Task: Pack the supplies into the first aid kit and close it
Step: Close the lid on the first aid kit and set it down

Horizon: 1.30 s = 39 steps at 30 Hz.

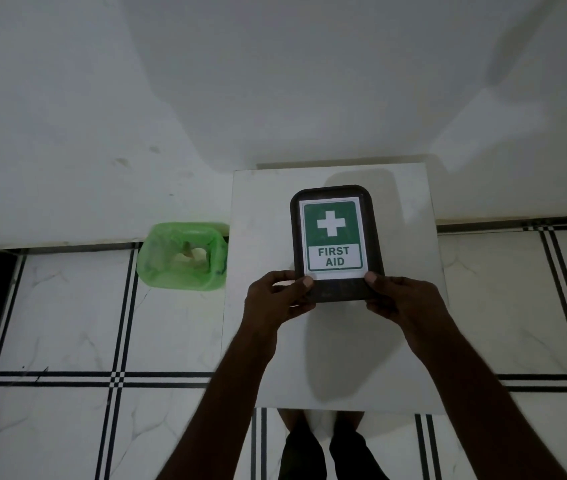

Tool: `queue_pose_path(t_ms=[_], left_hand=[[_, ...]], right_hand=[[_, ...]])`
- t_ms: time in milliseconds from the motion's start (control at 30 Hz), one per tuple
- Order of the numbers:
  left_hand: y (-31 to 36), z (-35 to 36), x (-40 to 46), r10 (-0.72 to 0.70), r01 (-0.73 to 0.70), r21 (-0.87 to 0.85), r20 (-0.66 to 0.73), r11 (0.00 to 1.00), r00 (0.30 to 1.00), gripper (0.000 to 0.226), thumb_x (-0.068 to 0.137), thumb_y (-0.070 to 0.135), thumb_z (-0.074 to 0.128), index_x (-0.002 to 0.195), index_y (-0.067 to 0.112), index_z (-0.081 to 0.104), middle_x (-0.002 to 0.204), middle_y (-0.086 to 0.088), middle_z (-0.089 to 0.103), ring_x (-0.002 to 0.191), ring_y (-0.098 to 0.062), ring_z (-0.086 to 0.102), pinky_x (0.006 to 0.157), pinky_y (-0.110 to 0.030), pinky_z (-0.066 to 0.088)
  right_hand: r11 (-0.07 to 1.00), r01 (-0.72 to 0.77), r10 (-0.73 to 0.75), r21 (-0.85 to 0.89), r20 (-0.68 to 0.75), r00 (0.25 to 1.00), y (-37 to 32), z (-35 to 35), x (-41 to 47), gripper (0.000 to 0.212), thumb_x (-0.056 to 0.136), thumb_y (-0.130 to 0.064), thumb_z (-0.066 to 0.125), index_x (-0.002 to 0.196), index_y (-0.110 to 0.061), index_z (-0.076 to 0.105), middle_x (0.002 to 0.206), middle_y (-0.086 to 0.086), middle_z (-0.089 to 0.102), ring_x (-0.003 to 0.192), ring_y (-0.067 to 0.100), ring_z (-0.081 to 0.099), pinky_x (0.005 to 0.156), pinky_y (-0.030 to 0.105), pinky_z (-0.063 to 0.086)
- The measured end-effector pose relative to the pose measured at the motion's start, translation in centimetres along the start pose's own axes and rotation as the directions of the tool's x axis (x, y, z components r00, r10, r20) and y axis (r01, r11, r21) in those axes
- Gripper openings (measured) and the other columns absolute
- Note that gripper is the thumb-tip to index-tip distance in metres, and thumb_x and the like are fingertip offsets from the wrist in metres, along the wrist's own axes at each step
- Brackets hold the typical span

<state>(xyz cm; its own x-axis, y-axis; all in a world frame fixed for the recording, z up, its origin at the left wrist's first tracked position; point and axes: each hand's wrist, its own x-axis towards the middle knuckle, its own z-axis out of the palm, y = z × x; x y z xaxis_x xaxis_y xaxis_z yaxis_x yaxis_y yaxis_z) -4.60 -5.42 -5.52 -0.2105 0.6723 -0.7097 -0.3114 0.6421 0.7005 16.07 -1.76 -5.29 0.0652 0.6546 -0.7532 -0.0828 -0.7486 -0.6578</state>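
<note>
The first aid kit [335, 237] is a dark rounded box with a green and white "FIRST AID" label on its lid. It is shut and sits over the middle of a small white table [261, 209]. My left hand [277, 296] grips its near left corner, thumb on the lid. My right hand [398, 296] grips the near right corner the same way. No loose supplies are in sight.
A bin lined with a green plastic bag [183, 256] stands on the floor just left of the table. White walls rise behind the table. The floor is white tile with black lines. My feet [323, 445] show under the table's near edge.
</note>
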Motion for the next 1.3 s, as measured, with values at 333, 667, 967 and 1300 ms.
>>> queue_pose_path(t_ms=[333, 667, 967, 1300], left_hand=[[-2.0, 1.0, -0.1, 0.052, -0.052, 0.001, -0.056, 0.999, 0.997, 0.050, 0.076, 0.011, 0.083, 0.123, 0.006, 0.064, 0.111, -0.019, 0.073, 0.099, -0.031, 0.074, 0.086, -0.043, 0.061], [3.6, 0.8, 2.2, 0.165, -0.136, 0.348, -0.054, 0.927, 0.985, 0.037, 0.083, 0.023, 0.078, 0.114, 0.004, 0.070, 0.096, -0.011, 0.076, 0.088, -0.023, 0.073, 0.081, -0.039, 0.062], [5.2, 0.5, 4.0, 0.037, -0.029, 0.291, -0.021, 0.956, 0.999, 0.026, 0.082, 0.009, 0.078, 0.102, -0.005, 0.069, 0.088, -0.014, 0.072, 0.069, -0.016, 0.068, 0.055, -0.019, 0.058], [5.4, 1.7, 5.5, 0.129, -0.148, 0.295, 0.083, 0.944, 0.988, 0.039, 0.093, 0.022, 0.068, 0.130, 0.013, 0.061, 0.112, -0.013, 0.073, 0.102, -0.027, 0.072, 0.076, -0.034, 0.062]], right_hand=[[0.989, 0.040, -0.030, -0.146, 0.066, 0.997, -0.2, 0.4, 1.0, 0.055, 0.077, -0.025, 0.078, 0.122, -0.001, 0.056, 0.110, 0.016, 0.068, 0.090, 0.026, 0.072, 0.069, 0.032, 0.062], [0.945, 0.113, -0.111, -0.306, 0.022, 0.994, -5.2, 1.1, 2.5, 0.038, 0.086, -0.026, 0.069, 0.110, 0.003, 0.063, 0.101, 0.015, 0.070, 0.076, 0.019, 0.066, 0.058, 0.026, 0.051], [0.945, 0.118, -0.104, -0.304, 0.063, 0.993, -6.4, 1.1, 4.7, 0.021, 0.084, -0.013, 0.070, 0.098, 0.002, 0.065, 0.100, 0.020, 0.071, 0.080, 0.027, 0.069, 0.062, 0.029, 0.053], [0.924, 0.165, -0.133, -0.344, 0.114, 0.984, -6.0, 2.7, 5.5, 0.039, 0.093, -0.026, 0.060, 0.129, -0.014, 0.051, 0.107, 0.007, 0.069, 0.082, 0.015, 0.066, 0.059, 0.028, 0.050]])
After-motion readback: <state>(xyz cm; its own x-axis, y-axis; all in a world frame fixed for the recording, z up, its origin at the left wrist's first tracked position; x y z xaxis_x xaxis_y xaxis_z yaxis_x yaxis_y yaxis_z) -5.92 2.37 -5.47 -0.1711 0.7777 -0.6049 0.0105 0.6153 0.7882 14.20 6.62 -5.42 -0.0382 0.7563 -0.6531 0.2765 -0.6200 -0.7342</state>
